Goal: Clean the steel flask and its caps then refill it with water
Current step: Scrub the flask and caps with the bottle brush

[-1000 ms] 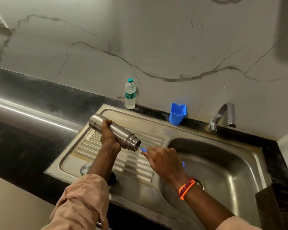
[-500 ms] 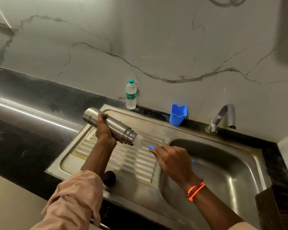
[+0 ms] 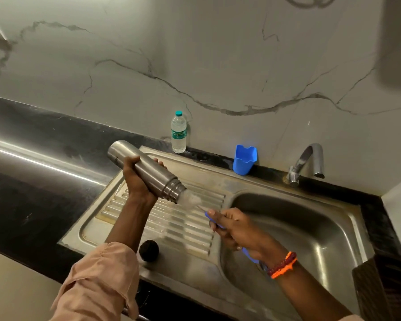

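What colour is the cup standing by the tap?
Blue; the cup shows clearly in the head view, near the tap.

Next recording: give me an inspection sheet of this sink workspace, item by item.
Surface: steel sink with ribbed drainboard, set in a black counter.
Job's things: steel flask tilted, open mouth toward the basin; bottle brush with its white bristles at the mouth; black cap on the drainboard.
Clutter: plastic water bottle and blue cup at the wall.
Grippers: left hand grips the flask; right hand grips the brush's blue handle.
Cables: nothing seen.
Surroundings: tap with no water seen running; marble-look wall.
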